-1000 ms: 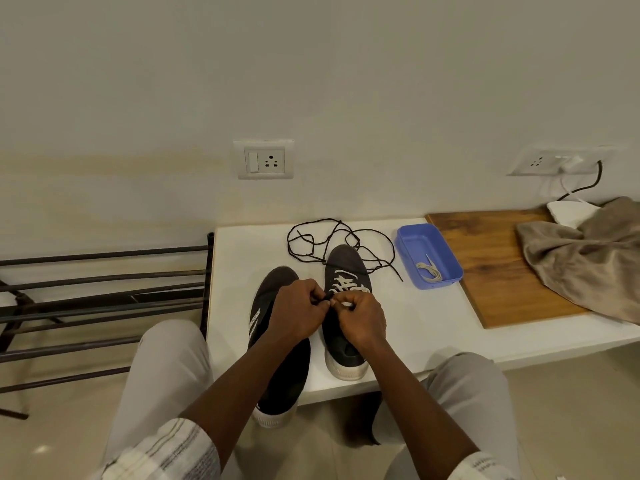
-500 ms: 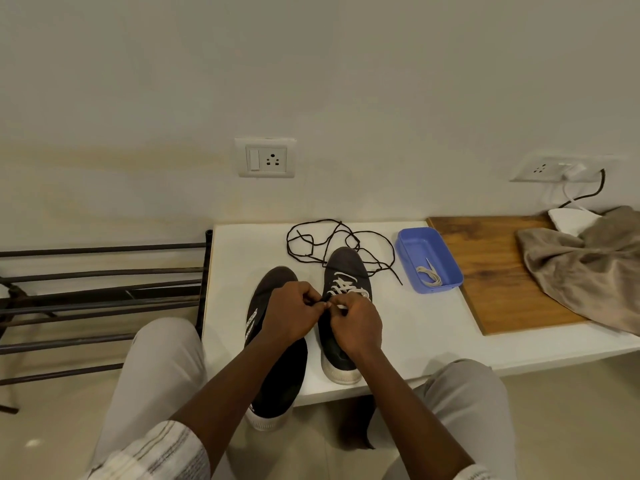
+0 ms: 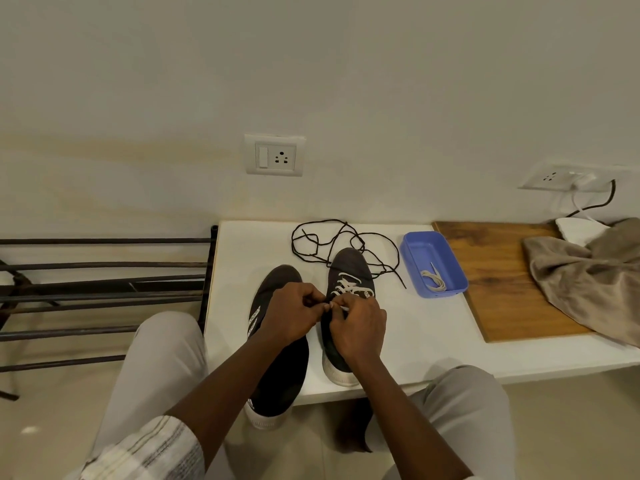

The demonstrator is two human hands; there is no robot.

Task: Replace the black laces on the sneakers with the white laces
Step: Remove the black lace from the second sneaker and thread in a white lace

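Between our two hands, right over the laced sneaker's upper eyelets, sits the work. Our right hand [image 3: 358, 327] has its fingers curled and pinches the free end of the white lace [image 3: 349, 287], a short pale tip showing just beyond the fingertips. Our left hand [image 3: 291, 315] is curled too, and touches the right one; it seems to pinch the eyelet edge of the same shoe, though the spot is too small to be certain.

That laced sneaker [image 3: 348, 263] lies with its long axis running away from us, toe toward the wall and heel at the near edge of the surface [image 3: 426, 334]. White crossings cover the rows beyond our hands, so we judge the lacing to be near the top rows. The lace end points toward our left hand, and the remaining eyelets lie toward us, under the knuckles: the next pull should come back along the shoe's length, with the right hand nearer the lace.

Just beside it on the left lies the other sneaker [image 3: 277, 375], parallel, its heel overhanging the edge; our forearm hides its eyelets. Loose black laces [image 3: 323, 242] sprawl past both toes. Farther right, a blue tray [image 3: 420, 235] holds a second white lace [image 3: 434, 280].
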